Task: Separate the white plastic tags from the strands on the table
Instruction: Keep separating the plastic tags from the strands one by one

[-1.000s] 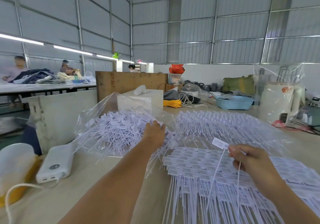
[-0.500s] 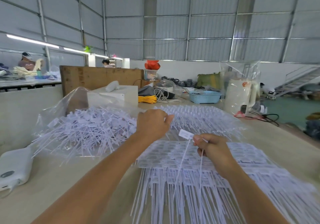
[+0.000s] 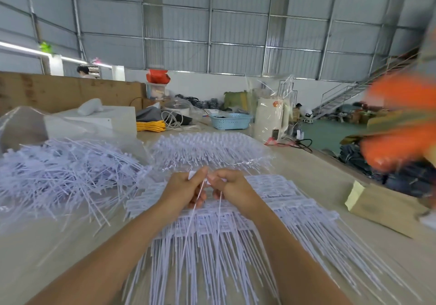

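A white plastic tag point(image 3: 193, 175) sits between the two hands above the middle of the table point(image 3: 318, 179), its thin strands point(image 3: 192, 219) hanging down toward the near edge. The left hand point(image 3: 182, 190) pinches the tag between thumb and curled fingers; the right hand point(image 3: 230, 186), touching the left, pinches the same piece from the other side, with a second strand dropping from its fingers. Below both hands lies a flat sheet of joined tags point(image 3: 271, 201), their long strands fanned toward the near side. To the left, a loose heap of separated tags point(image 3: 63, 175) rests on clear plastic wrap. Just beyond the hands, another bundle of tags point(image 3: 207, 149) lies under plastic film. Farther off stand a blue basket point(image 3: 230, 121), a coil of yellow cord point(image 3: 151, 125) and a white appliance point(image 3: 271, 120). A brown paper package point(image 3: 382, 208) lies at the right edge of the table, near a blurred orange shape point(image 3: 401, 120).
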